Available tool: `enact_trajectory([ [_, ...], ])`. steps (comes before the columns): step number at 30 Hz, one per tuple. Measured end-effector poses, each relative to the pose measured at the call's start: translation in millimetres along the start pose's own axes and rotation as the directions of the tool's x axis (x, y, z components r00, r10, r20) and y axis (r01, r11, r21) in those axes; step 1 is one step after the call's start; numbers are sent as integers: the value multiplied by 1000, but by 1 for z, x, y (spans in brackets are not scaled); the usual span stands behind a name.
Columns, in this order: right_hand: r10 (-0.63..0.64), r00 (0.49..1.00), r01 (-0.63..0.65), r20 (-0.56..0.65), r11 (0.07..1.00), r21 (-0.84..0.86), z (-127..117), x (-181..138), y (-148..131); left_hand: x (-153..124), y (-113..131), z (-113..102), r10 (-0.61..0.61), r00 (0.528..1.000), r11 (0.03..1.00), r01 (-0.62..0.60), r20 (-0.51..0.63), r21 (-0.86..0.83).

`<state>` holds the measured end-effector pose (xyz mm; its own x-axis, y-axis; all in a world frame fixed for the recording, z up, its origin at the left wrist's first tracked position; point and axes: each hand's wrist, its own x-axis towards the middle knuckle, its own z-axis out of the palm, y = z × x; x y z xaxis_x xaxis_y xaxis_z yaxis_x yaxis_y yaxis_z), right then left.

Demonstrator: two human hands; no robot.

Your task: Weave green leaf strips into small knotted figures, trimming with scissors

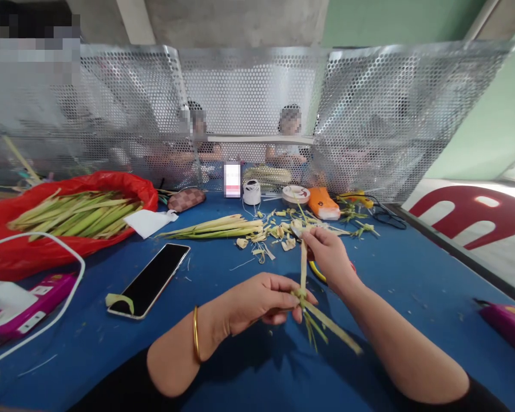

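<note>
My left hand (264,300) is closed on a knot of pale green palm-leaf strips (321,323), whose loose ends fan down to the right over the blue table (412,274). My right hand (328,254) pinches the top end of one strip (303,269) that rises straight up from the knot. A gold bangle sits on my left wrist. Beyond my hands lie a bundle of cut leaf strips (214,227) and several small leaf scraps (274,234).
A red bag of leaf strips (68,217) lies at the left, with a phone (150,279), a white cable and a pink device (26,309). An orange object (323,203), thread spool (252,191) and tape sit before a perforated metal screen (249,103). People sit behind it.
</note>
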<state>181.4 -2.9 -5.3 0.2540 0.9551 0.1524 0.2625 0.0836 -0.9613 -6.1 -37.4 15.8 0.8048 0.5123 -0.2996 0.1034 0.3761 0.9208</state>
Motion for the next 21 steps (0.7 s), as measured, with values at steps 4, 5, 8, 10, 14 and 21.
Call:
enact_trajectory([
  [4, 74, 967, -66, 245, 997, -39, -12, 3, -7, 3, 2, -4, -3, 986, 981, -29, -166, -191],
  [5, 95, 942, -80, 323, 995, -58, -17, 1, -12, 3, 3, -5, -2, 979, 973, -45, -206, -225],
  [8, 129, 779, -63, 613, 990, -128, -30, -4, -26, 3, 5, -10, -3, 963, 951, -81, -270, -299],
  [10, 65, 677, 51, 734, 989, -135, -34, -7, -32, 2, 6, -13, -5, 965, 940, -86, -263, -331],
  [14, 6, 649, 152, 761, 979, -138, -30, -7, -30, 2, 5, -14, -34, 967, 934, -58, -252, -351],
  [21, -242, 758, 515, 606, 792, -327, -24, -4, -22, 8, 1, -11, -47, 915, 930, -106, -400, -351],
])
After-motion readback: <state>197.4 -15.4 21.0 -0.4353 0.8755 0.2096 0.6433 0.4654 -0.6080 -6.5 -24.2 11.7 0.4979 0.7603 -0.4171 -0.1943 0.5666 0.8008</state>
